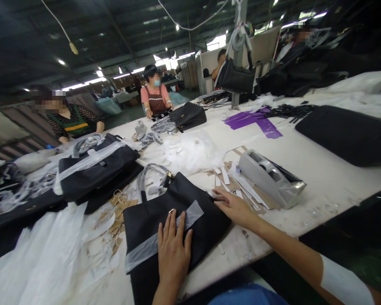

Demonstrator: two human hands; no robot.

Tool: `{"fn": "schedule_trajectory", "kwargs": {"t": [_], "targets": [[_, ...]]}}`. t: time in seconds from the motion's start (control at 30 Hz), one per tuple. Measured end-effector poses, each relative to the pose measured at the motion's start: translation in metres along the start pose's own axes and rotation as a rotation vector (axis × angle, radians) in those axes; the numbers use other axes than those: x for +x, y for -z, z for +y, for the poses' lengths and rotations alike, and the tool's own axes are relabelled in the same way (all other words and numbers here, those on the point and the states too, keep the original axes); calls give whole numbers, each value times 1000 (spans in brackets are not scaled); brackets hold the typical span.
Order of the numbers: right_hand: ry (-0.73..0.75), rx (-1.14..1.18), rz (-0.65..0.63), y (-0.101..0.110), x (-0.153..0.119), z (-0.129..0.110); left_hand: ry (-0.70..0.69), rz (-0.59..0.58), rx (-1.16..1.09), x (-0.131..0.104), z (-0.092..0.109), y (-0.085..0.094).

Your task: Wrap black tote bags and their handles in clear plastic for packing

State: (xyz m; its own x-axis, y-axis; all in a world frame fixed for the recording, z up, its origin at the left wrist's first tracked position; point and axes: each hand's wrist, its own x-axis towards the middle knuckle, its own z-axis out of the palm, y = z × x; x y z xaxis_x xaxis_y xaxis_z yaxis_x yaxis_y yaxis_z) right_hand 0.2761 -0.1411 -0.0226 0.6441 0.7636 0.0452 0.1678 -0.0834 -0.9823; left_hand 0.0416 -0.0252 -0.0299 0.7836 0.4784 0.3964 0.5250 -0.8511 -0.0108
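Blk bag [206, 231] | btm cut off | L hand [174, 246] flat, ungripping, pt-hiding strip [193, 212] | R hand [233, 207] grip: can't tell

Left fingers [172, 225] spread, right fingers [222, 195] extended

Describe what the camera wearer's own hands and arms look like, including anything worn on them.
The left hand and right hand are ungloved, with no rings or watch visible. A plain white band or patch covers part of the right forearm; most of the left forearm is out of frame.
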Motion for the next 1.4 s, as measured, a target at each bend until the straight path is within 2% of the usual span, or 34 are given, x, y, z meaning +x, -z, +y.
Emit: {"fn": "schedule_trajectory", "kwargs": {"t": [0.1,0.17,0.27,0.33,0.43,0.5,0.57,0.83,0.97,1.07,1.13,1.2,1.3,1.4], "targets": [[-73,127,18,-4,-20,3,-7,-20,0,-3,-3,0],[-162,184,-18,-4,-34,2,-36,-49,0,-7,-8,2],[-234,105,-113,0,-53,1,-107,-104,-12,-12,-14,8],[-168,-66,-109,3,-59,2,-130,-135,-21,-14,-16,12],[28,-341,-16,4,-56,1,-122,-171,-22,-13,-16,15],[91,-391,21,4,-49,-1,-122,-184,-19,-12,-15,14],[66,-325,12,5,-40,-2,-126,-184,-15,-12,-16,12],[-220,54,-20,6,-8,-1,-126,-178,-27,-13,-19,11],[-309,413,4,6,2,-14,-131,-175,-28,-12,-18,12],[-351,710,108,3,-1,-20,-124,-168,-33,-13,-18,12],[-341,847,186,-1,-8,-19,-120,-166,-37,-13,-17,12],[-297,890,237,-4,-16,-16,-121,-166,-41,-12,-17,13],[-181,776,270,-1,-23,-16,-148,-163,-48,-10,-15,15],[-22,605,358,17,-20,-32,-164,-169,-38,-8,-13,16]]}}
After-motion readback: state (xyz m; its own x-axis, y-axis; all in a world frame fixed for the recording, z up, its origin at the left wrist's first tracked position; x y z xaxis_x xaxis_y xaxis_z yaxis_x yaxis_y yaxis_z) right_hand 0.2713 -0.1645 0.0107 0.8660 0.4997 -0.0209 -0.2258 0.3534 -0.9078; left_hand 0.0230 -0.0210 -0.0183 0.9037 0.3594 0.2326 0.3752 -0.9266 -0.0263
